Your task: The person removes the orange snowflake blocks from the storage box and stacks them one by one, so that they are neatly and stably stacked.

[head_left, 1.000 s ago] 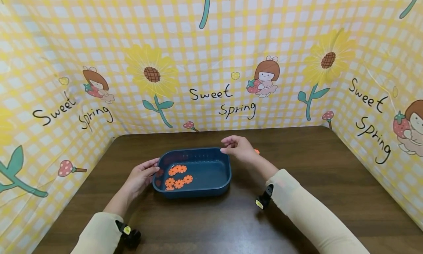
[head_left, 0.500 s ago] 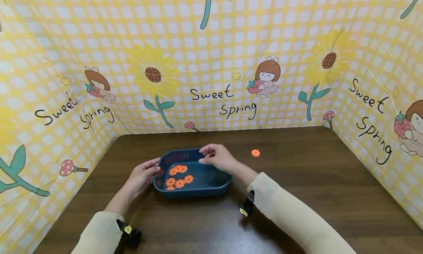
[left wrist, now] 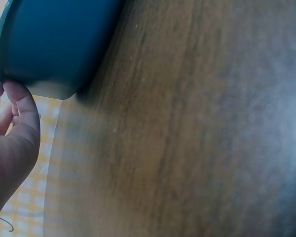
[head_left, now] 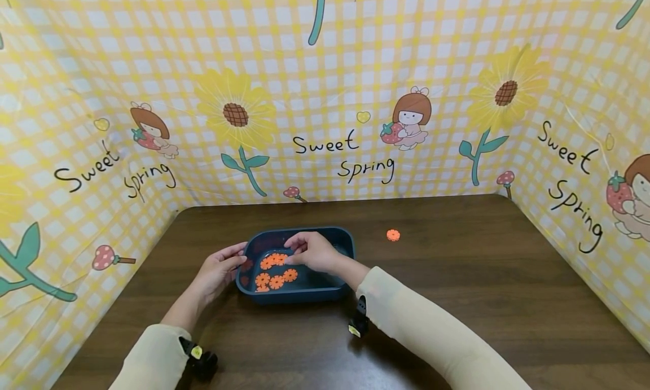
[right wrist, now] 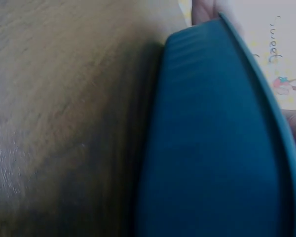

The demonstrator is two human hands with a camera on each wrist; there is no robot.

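A dark blue rectangular basin [head_left: 325, 294] stands on the table. Several orange flower-shaped discs [head_left: 276, 281] lie inside, mostly toward its left side. My left hand [head_left: 213, 274] holds the basin's left rim between thumb and fingers; in the left wrist view the thumb [left wrist: 22, 103] presses the outer wall. Over the inside of the basin is my right hand [head_left: 317, 253], thumb and index fingertips apart, close to the discs at the back. No disc shows between those fingers. In the right wrist view the basin wall [right wrist: 212, 138] hides most of this hand.
One more orange disc [head_left: 393, 235] lies on the brown table [head_left: 457, 254], to the right of the basin. A yellow checked cloth [head_left: 325, 96] with printed flowers and figures hangs around the back and sides.
My right hand has moved left from beside the basin's right rim to above the discs inside it, uncovering the lone disc on the table. The left hand and basin stay about still.
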